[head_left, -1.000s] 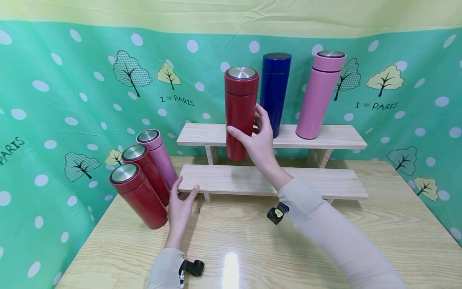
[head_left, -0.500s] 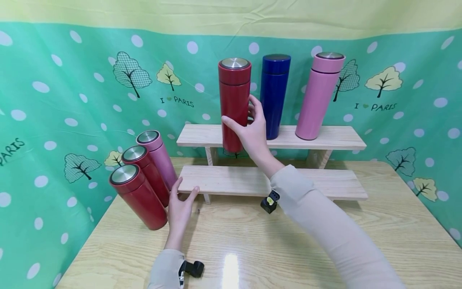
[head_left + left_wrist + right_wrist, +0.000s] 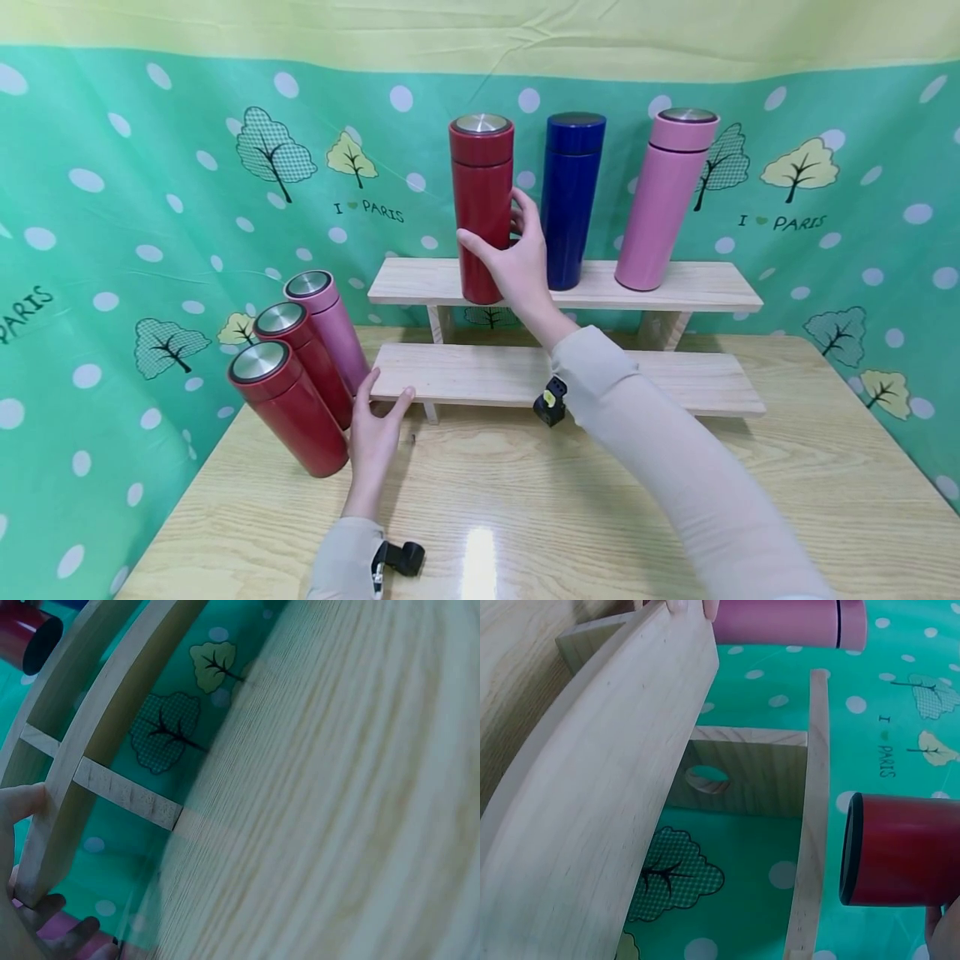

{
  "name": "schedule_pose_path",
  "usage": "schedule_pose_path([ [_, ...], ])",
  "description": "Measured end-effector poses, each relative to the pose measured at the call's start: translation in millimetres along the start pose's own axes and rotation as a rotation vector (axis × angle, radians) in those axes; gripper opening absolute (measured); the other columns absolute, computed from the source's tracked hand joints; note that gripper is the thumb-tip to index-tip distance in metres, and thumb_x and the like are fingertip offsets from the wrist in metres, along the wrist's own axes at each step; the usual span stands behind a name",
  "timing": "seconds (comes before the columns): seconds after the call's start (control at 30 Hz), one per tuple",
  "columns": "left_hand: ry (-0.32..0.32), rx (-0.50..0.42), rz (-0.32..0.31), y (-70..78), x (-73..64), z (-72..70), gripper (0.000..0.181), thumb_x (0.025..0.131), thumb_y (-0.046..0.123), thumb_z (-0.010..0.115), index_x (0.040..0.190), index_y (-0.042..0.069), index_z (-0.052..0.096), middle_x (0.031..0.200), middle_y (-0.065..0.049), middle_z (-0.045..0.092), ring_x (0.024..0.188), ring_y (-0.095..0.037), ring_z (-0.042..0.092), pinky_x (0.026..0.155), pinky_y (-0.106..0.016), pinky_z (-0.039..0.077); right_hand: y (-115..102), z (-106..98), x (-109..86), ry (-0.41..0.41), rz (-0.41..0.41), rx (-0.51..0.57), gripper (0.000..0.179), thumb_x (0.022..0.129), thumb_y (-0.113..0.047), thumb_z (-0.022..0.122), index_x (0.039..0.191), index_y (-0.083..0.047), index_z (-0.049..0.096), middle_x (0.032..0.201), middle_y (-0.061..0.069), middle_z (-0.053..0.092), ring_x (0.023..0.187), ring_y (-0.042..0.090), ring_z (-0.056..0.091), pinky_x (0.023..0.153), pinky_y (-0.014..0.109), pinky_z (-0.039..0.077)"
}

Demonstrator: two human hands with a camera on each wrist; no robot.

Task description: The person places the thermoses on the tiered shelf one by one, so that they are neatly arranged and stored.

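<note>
My right hand (image 3: 523,260) grips a red thermos flask (image 3: 482,200) with a steel-topped lid, thumb in front and fingers round its right side. The flask is upright; in the right wrist view a gap separates its black base (image 3: 850,850) from the upper board (image 3: 814,787). My left hand (image 3: 373,437) holds the left end of the lower board (image 3: 465,371) of a two-tier wooden shelf. In the left wrist view its thumb (image 3: 22,801) lies against the board's edge, and the other fingers reach round the end. A blue flask (image 3: 573,200) stands on the upper board, right of the held one.
Farther right on the upper board is a pink flask (image 3: 667,200). Left of the shelf, two red flasks (image 3: 292,417) (image 3: 318,371) and a pink flask (image 3: 337,337) stand on the wooden table (image 3: 600,517). A green patterned cloth (image 3: 150,275) hangs behind.
My right hand has carried the red flask up and slightly left, from in front of the upper board to a higher position by it. The left hand has kept its place.
</note>
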State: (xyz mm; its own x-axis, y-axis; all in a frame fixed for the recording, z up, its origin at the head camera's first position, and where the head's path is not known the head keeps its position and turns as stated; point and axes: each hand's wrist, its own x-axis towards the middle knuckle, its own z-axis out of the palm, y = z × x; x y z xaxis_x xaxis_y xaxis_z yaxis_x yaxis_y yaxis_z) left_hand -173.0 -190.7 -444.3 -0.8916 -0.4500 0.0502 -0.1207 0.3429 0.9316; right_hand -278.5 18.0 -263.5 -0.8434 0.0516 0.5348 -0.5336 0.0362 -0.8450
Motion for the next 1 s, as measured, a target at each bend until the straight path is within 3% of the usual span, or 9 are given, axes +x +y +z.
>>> schedule_pose_path([
  [1.0,-0.008,0.013,-0.001,-1.9,2.1,-0.1,0.078,0.084,0.057,0.072,0.151,0.031,0.040,0.154,-0.011,0.040,0.138,-0.033,0.038,0.106,-0.062,0.025,9,16,31.2,0.008,0.057,-0.083,0.085,0.086,-0.034,0.078,0.152,-0.018,0.027,0.138,0.002,0.053,0.120,0.011,0.052,0.097,0.032,0.047],
])
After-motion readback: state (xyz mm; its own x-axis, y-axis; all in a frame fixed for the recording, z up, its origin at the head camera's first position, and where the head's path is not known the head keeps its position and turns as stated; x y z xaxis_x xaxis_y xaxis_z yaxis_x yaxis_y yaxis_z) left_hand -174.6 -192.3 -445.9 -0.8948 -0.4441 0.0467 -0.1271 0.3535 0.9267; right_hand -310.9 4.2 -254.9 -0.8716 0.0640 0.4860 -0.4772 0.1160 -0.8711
